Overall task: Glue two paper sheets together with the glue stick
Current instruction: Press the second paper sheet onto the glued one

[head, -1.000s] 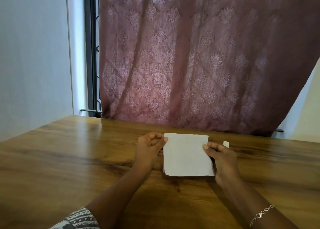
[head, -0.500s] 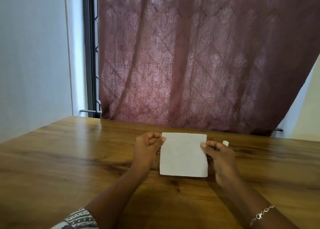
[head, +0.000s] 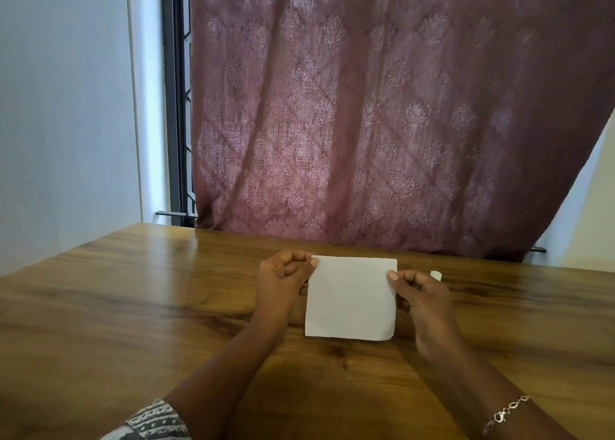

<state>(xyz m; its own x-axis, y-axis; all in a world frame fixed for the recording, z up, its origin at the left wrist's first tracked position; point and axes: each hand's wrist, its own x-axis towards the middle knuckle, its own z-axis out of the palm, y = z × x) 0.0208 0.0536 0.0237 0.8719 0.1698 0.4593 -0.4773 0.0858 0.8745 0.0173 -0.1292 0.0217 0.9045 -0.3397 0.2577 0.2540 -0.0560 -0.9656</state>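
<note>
A white rectangular sheet of paper [head: 351, 299] is held up between the two hands over the middle of a glossy brown wooden counter [head: 133, 306], its broad face turned toward the camera. The left hand [head: 286, 281] pinches the sheet's upper left corner, thumb and curled fingers closed on the edge. The right hand [head: 424, 294] pinches the right edge just below the upper right corner in the same way, with its thumbnail showing against the paper. The hands stand apart, one at each side of the sheet, and the paper spans the gap between them. The lower right corner curls a little. Whether the bottom edge touches the counter cannot be told, nor whether this is a single sheet or two lying on each other.

Just behind the right hand's knuckles a small white rounded object [head: 436, 275] peeks out on the counter; too little of it shows to name it.

A silver chain bracelet [head: 506, 416] circles the right wrist, and a black-and-white patterned sleeve [head: 153, 423] covers the left arm at the lower edge of the view. Beyond the counter hangs a mauve curtain with a damask pattern [head: 366, 106], a dark metal window frame [head: 174, 106] beside it on the left, then a pale wall [head: 66, 106].
</note>
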